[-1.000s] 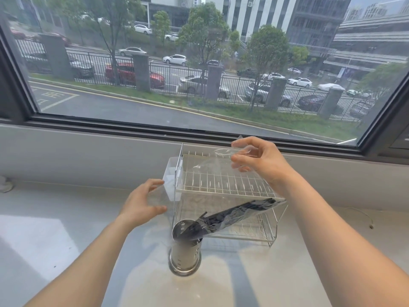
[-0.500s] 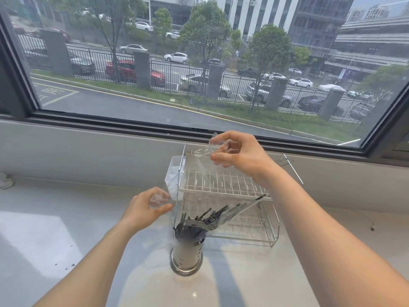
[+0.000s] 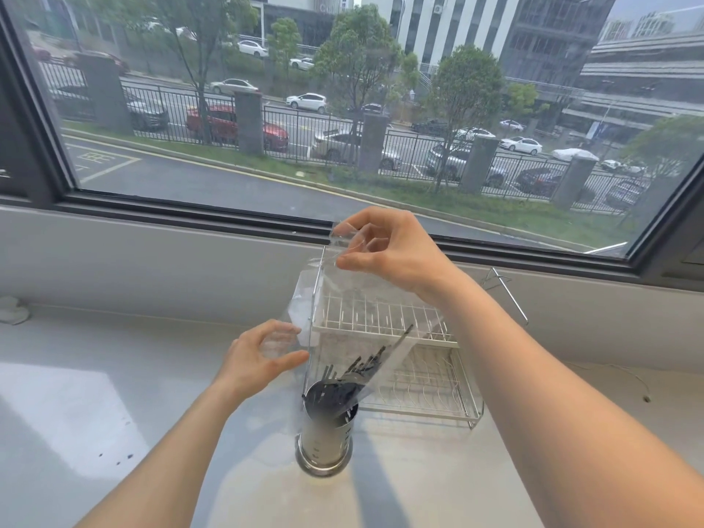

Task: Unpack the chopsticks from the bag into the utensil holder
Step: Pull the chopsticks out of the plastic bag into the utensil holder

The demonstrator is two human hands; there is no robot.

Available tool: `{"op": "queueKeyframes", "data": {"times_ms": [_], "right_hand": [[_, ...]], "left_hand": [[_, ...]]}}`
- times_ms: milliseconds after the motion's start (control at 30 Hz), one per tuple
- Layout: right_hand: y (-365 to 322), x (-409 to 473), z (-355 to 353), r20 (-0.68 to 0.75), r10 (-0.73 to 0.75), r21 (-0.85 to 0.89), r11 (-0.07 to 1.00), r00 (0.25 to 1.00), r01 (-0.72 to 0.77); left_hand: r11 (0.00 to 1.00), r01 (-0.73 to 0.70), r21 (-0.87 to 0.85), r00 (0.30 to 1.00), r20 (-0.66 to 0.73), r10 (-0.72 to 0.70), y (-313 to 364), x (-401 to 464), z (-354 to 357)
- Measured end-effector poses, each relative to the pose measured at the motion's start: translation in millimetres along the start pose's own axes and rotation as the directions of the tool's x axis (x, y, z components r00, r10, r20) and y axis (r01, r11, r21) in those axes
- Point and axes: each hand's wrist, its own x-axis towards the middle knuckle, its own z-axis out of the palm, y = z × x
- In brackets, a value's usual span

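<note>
A clear plastic bag (image 3: 344,283) hangs tilted, its open mouth down over a steel utensil holder (image 3: 324,440) on the white counter. Black chopsticks (image 3: 365,369) slide out of the bag, their lower ends inside the holder and the upper ends still in the plastic. My right hand (image 3: 388,249) pinches the bag's upper end, raised above the holder. My left hand (image 3: 259,358) pinches a lower left corner of the bag between thumb and fingers, just left of the holder.
A two-tier wire dish rack (image 3: 404,360) stands right behind the holder against the windowsill wall. A large window (image 3: 343,108) looks out on a street. The white counter (image 3: 95,413) stretches left and right; a small grey object (image 3: 13,310) sits far left.
My right hand has lifted the bag's upper end higher and leftward. The bag stands steeper, and the chopsticks have slid further down into the holder. My left hand stayed about where it was.
</note>
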Motion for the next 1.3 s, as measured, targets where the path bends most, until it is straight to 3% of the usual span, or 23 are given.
{"op": "queueKeyframes", "data": {"times_ms": [333, 567, 633, 700, 767, 833, 867, 933, 1000, 1067, 1300], "right_hand": [[-10.7, 2.5, 6.8, 0.04, -0.043, -0.059, 0.997, 0.998, 0.045], [-9.7, -3.1, -11.2, 0.02, -0.023, -0.124, 0.992, 1.0, 0.025], [-1.1, -10.5, -21.8, -0.079, -0.018, -0.18, 0.984, 0.997, 0.003], [19.5, -21.9, -30.4, -0.311, -0.001, -0.162, 0.985, 0.95, -0.052], [47.9, -36.0, -34.5, -0.586, 0.097, -0.025, 0.99, 0.805, -0.138], [75.9, -50.9, -33.0, -0.69, 0.282, 0.179, 0.959, 0.667, -0.22], [87.8, -58.3, -30.3, -0.649, 0.371, 0.254, 0.928, 0.664, -0.271], [106.2, -71.8, -19.1, -0.449, 0.488, 0.308, 0.871, 0.748, -0.383], [114.8, -79.9, -6.6, -0.236, 0.521, 0.335, 0.836, 0.82, -0.434], [116.0, -80.5, 2.0, -0.116, 0.506, 0.364, 0.822, 0.854, -0.438], [106.3, -66.0, 6.0, -0.132, 0.44, 0.424, 0.835, 0.889, -0.35]], "left_hand": [[0.996, 0.031, -0.079, 0.996, -0.086, -0.037, -12.3, 1.6, 6.6], [0.99, 0.042, -0.137, 0.996, -0.07, -0.052, -14.9, -0.5, 6.6], [0.982, 0.053, -0.181, 0.996, -0.06, -0.065, -15.7, -2.0, 7.0], [0.973, 0.058, -0.222, 0.996, -0.053, -0.071, -15.5, -4.5, 6.0], [0.964, 0.06, -0.259, 0.996, -0.05, -0.075, -14.3, -6.3, 5.0], [0.956, 0.066, -0.287, 0.996, -0.046, -0.083, -13.7, -7.4, 4.0], [0.954, 0.067, -0.293, 0.996, -0.042, -0.082, -13.5, -7.6, 3.6], [0.949, 0.071, -0.309, 0.996, -0.027, -0.084, -11.8, -7.7, 3.9], [0.944, 0.07, -0.323, 0.997, -0.014, -0.078, -8.0, -7.6, 6.5], [0.94, 0.063, -0.337, 0.998, -0.003, -0.068, -2.2, -6.8, 9.0], [0.926, 0.012, -0.377, 1.0, -0.017, -0.02, 16.0, -2.7, 5.8]]}}
